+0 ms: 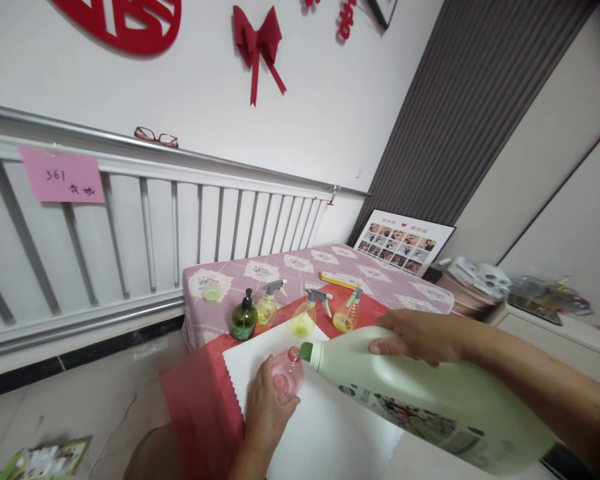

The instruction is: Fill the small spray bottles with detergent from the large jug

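Observation:
My left hand (267, 408) is closed around a pink clear bottle (289, 375) whose open neck tilts up and to the right. My right hand (415, 337) grips a large pale green detergent jug (430, 393) by its upper side, and the jug lies nearly on its side. Its green spout (306, 351) meets or nearly meets the pink bottle's neck. Whether liquid is flowing I cannot tell. Behind them stand a dark green pump bottle (244, 319) and several spray bottles with grey or pale triggers, among them an amber one (305, 319) with yellowish liquid.
A white board (320, 433) lies over a red cloth (205, 393) on the table with a purple patterned cover (295, 263). A small green cap (212, 293) and a yellow box (339, 279) rest on it. A white radiator (210, 213) runs behind; a photo board (405, 240) leans at the far corner.

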Demonstrator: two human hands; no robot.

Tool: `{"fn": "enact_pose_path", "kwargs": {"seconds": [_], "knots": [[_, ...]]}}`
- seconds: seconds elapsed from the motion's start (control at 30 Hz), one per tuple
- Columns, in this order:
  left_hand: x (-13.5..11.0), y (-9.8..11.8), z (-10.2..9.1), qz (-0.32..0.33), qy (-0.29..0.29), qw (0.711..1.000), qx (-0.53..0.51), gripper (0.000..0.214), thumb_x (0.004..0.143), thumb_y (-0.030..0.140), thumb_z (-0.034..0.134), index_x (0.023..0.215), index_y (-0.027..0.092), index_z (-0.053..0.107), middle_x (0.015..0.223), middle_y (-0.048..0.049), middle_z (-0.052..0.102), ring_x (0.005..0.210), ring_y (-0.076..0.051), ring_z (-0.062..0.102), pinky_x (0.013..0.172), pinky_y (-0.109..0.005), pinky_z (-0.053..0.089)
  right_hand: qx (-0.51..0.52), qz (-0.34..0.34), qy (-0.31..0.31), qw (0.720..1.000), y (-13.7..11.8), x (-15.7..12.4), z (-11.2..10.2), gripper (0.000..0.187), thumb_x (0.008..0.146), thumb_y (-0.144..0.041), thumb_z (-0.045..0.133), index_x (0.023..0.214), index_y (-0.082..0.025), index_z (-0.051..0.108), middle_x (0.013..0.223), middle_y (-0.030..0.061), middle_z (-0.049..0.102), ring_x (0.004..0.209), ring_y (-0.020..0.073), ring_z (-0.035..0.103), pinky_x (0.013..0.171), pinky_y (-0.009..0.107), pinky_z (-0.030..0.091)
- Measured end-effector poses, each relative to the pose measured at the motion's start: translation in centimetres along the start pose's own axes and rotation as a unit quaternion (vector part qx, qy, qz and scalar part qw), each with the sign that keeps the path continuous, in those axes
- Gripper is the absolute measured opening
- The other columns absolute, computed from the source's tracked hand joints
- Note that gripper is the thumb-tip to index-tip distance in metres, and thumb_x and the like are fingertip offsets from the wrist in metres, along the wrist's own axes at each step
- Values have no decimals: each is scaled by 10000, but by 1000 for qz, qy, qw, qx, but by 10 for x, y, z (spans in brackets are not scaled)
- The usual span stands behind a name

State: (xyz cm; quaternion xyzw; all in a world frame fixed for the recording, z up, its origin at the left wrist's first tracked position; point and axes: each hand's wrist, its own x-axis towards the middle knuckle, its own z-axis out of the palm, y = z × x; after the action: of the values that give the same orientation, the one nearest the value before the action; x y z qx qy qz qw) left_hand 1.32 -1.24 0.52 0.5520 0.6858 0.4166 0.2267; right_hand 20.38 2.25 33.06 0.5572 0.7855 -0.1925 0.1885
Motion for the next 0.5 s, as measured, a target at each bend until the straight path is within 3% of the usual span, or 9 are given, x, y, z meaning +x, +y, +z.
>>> {"fn": "enact_pose_path", "kwargs": {"seconds": [0.37,0.43,0.5], "knots": [[-1,-1,0,0,3,1000,0,921,651,252,731,1441,153,268,1457,-143,497,1321,-280,492,1099,-357,381,57,7,32,998,9,4,7,424,796,-599,578,812,-176,608,758,52,643,525,154,575,412,246,392],[-2,-3,2,3,10,1000,2,914,652,251,728,1439,156,273,1453,-143,503,1322,-278,494,1097,-358,386,112,11,77,991,16,4,17,436,748,-618,620,774,-183,624,696,30,631,508,159,572,407,246,388],[-2,-5,5,8,19,1000,1,909,650,250,726,1435,152,279,1456,-149,499,1332,-281,487,1102,-361,384,177,8,163,971,27,5,31,439,716,-630,640,756,-193,634,630,1,603,484,152,555,418,245,384]]}}
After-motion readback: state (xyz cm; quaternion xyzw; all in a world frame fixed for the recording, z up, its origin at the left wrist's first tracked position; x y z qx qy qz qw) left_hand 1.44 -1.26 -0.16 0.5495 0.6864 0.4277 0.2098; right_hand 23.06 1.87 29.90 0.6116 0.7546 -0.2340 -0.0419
